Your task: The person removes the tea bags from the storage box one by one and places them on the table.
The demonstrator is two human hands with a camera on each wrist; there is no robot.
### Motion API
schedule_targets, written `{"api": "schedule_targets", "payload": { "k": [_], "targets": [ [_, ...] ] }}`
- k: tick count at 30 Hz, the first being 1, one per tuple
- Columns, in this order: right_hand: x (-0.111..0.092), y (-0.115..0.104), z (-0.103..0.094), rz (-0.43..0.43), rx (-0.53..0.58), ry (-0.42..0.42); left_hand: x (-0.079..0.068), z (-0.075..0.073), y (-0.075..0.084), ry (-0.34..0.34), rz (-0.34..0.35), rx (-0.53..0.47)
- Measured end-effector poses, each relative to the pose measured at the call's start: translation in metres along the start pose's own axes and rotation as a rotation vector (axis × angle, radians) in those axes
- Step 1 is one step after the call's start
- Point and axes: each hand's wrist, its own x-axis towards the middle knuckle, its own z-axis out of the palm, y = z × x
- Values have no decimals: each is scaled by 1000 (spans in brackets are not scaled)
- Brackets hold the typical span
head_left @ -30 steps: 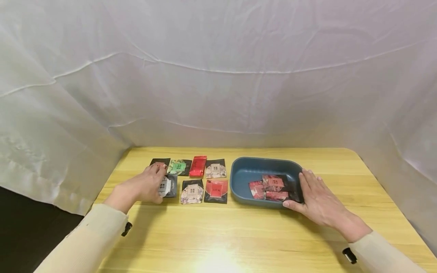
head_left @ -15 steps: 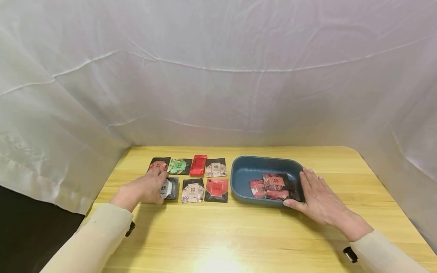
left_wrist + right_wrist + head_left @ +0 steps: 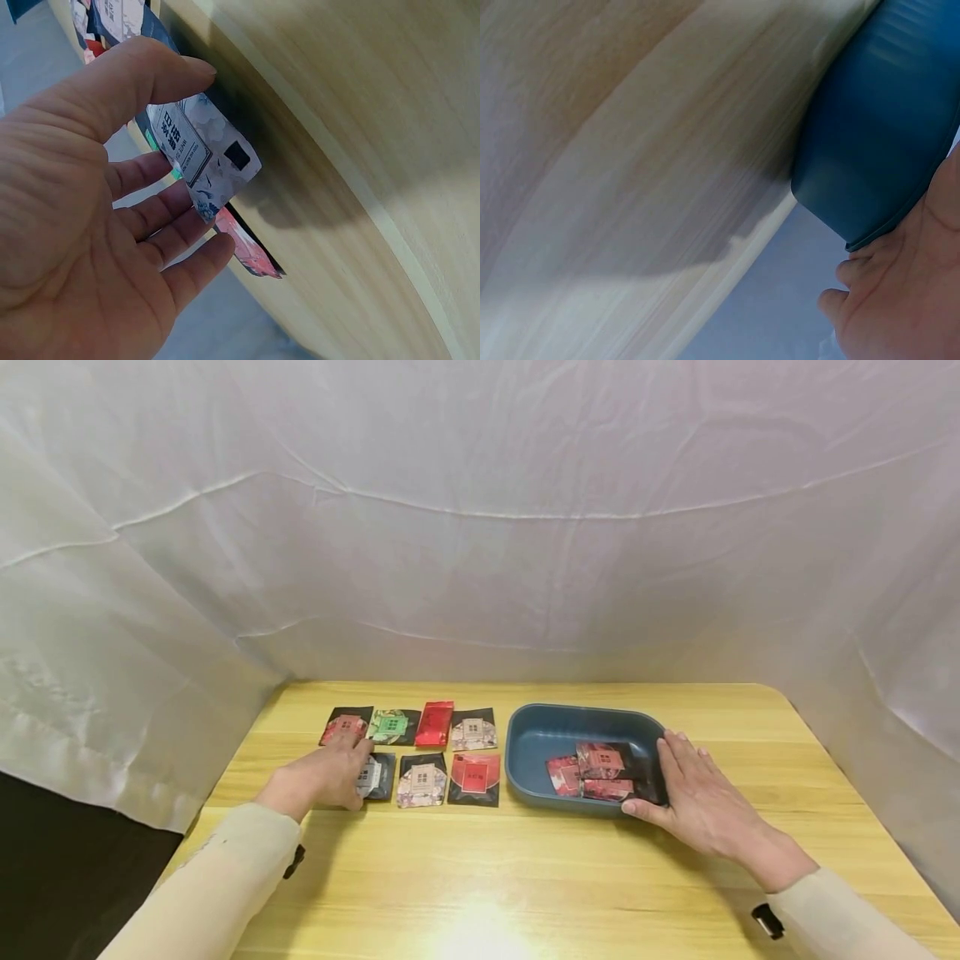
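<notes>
My left hand (image 3: pixel 330 774) holds a dark sachet with a white-and-blue floral label (image 3: pixel 199 142) on the table, its thumb along the near edge and fingers along the far edge in the left wrist view. The hand covers the sachet's left part in the head view. To its right lie a pale floral sachet (image 3: pixel 422 781) and a red-and-black sachet (image 3: pixel 474 779). My right hand (image 3: pixel 712 802) rests with straight fingers on the right rim of a blue tray (image 3: pixel 543 739). Inside the tray lie several reddish sachets (image 3: pixel 600 762).
A back row holds a dark red sachet (image 3: pixel 347 725), a green-labelled sachet (image 3: pixel 393 725), a shiny red packet (image 3: pixel 434 724) and another pale floral sachet (image 3: pixel 474 729). White cloth (image 3: pixel 480 568) hangs behind and beside the wooden table (image 3: pixel 420 877).
My left hand has shifted slightly right with the white-and-blue sachet, closer to the pale floral one. More of the dark red sachet behind it now shows. The right hand and tray stay put.
</notes>
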Motion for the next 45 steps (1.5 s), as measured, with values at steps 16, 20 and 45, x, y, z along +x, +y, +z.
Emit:
{"api": "schedule_targets", "payload": {
  "k": [16,20,45],
  "targets": [
    [0,-1,0,16,-5,-4,2,1,2,-2,-17,-13],
    [0,-1,0,17,-5,-6,2,2,2,0,-13,-4],
    [0,-1,0,6,-2,3,7,-8,11,111,31,41]
  ]
}}
